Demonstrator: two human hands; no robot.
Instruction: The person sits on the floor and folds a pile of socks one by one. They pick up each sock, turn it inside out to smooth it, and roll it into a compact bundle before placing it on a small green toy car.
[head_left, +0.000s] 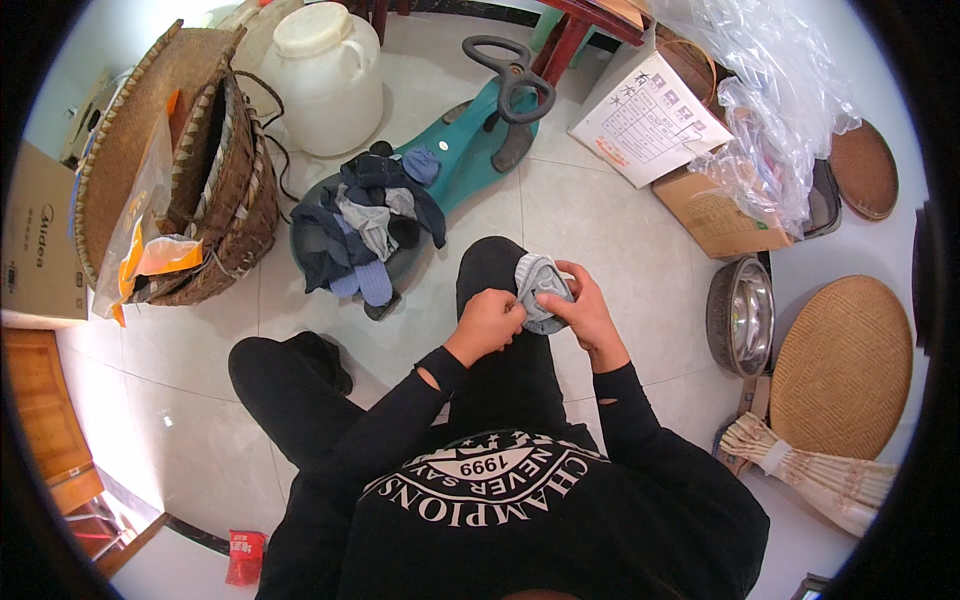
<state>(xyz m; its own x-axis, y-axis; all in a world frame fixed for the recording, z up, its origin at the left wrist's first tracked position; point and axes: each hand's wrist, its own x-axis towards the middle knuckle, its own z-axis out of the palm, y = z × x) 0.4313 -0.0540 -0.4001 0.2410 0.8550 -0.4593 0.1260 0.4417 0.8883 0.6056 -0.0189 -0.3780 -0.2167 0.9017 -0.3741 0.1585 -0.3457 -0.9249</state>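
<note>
A light grey sock (541, 294), folded into a flat bundle, lies over the knee of my black trousers. My left hand (491, 324) pinches its near-left edge between thumb and fingertips. On the other side, my right hand (583, 307) grips the bundle, thumb on top and fingers behind. Beyond my knees, a heap of dark, grey and blue socks (367, 225) covers the wide end of a teal ride-on toy car (469, 161). A rolled blue sock (421, 165) sits at the heap's far side.
A white plastic drum (326, 90) and woven baskets (232, 202) stand at far left. Cardboard boxes (720, 214), clear plastic wrap (795, 90), a metal basin (739, 319) and a round woven tray (844, 367) line the right. A red packet (246, 559) lies at lower left.
</note>
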